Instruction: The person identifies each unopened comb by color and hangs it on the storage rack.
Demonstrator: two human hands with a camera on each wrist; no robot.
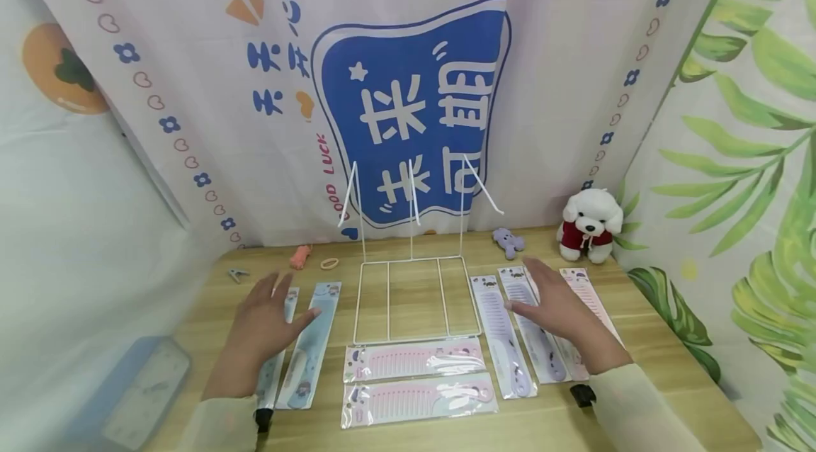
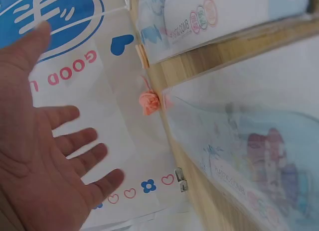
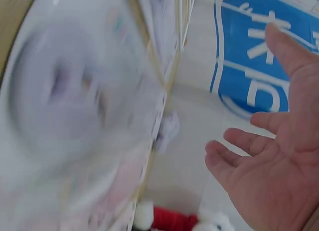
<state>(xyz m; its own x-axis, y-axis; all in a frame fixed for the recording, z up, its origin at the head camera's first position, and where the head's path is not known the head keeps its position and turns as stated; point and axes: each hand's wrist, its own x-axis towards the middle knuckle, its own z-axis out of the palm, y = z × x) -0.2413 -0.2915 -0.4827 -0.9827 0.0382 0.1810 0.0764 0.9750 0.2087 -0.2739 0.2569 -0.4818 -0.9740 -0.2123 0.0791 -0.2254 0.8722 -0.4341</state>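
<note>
My left hand (image 1: 264, 317) hangs over two packaged blue combs, fingers spread and holding nothing. One blue comb (image 1: 312, 349) lies beside my thumb; the other (image 1: 270, 374) is partly hidden under the hand. On the opposite side my right hand (image 1: 557, 300) is held over packaged combs, its fingers extended and palm bare in the right wrist view. Near it lie a purple comb (image 1: 501, 335), a second purple comb (image 1: 535, 331) and a pink comb (image 1: 583, 289), partly covered by the arm. Between the hands stands a white wire rack (image 1: 417, 339) with three upward prongs.
Before the rack lie two packaged pink combs, an upper one (image 1: 414, 360) and a lower one (image 1: 417, 401). Along the back are a small clip (image 1: 238, 274), an orange item (image 1: 299, 256), a hair tie (image 1: 329, 263), a purple toy (image 1: 508, 242) and a white plush dog (image 1: 589, 225).
</note>
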